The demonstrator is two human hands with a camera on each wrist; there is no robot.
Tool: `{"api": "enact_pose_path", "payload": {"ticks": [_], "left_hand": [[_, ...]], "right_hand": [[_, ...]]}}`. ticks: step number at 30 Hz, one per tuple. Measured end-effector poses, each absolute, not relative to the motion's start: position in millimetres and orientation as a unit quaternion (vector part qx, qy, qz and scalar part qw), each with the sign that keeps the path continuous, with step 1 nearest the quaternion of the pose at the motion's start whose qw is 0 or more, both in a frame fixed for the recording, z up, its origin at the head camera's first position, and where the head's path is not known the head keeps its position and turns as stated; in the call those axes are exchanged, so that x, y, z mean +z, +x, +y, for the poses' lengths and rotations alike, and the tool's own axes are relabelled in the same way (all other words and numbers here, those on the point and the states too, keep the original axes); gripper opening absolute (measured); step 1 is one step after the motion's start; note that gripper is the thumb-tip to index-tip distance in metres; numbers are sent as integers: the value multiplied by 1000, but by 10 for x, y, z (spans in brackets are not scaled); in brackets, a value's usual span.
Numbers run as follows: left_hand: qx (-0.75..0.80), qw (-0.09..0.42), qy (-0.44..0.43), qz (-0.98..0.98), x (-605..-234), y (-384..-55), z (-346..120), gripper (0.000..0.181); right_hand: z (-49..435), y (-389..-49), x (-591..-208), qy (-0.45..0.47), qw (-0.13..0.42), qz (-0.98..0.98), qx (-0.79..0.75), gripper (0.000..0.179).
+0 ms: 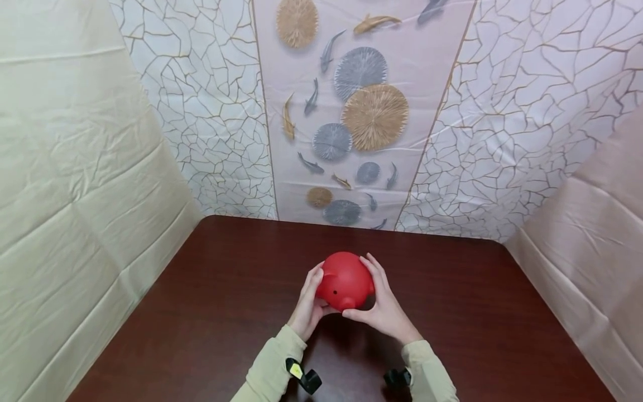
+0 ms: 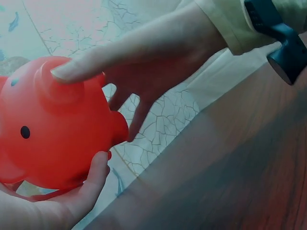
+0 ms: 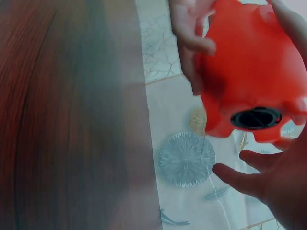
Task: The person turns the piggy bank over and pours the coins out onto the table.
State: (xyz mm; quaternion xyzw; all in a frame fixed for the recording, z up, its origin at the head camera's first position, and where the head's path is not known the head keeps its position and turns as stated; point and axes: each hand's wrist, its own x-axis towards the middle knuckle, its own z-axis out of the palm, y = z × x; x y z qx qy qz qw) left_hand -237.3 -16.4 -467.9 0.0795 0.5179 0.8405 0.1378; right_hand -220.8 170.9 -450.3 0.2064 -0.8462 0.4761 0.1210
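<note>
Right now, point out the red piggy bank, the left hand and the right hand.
red piggy bank (image 1: 344, 279), head view, its rounded back.
left hand (image 1: 307, 307), head view, back of the hand.
right hand (image 1: 385, 310), head view, back of the hand.

Smooth, semi-matt red plastic on the piggy bank (image 1: 345, 281); polished dark wood grain across the table (image 1: 226, 312); creased, faintly glossy sheeting on the printed backdrop (image 1: 351, 111).

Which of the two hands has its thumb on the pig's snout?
The right hand: its thumb lies across the snout of the red piggy bank. The left hand instead cups the pig's side, fingers wrapped round it.
</note>
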Motion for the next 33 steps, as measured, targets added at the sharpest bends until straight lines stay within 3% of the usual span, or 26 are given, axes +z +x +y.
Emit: {"api": "enact_pose_path", "payload": {"ticks": [9,21,27,33], "left_hand": [[848,160,64,502,-4724,-2353,-168,65],[777,153,99,602,-4631,-2356,-260,57],[752,168,141,622,-4611,-2356,-238,72],[754,147,139,625,-4632,-2354,-257,73]], "right_hand": [[1695,-2227,-4435,222,144,-852,452,96],[1870,-2151,-4379,267,126,-870,396,96],[1863,-2111,-4317,305,141,-874,351,98],[1827,-2109,-4326,307,150,-870,356,99]]}}
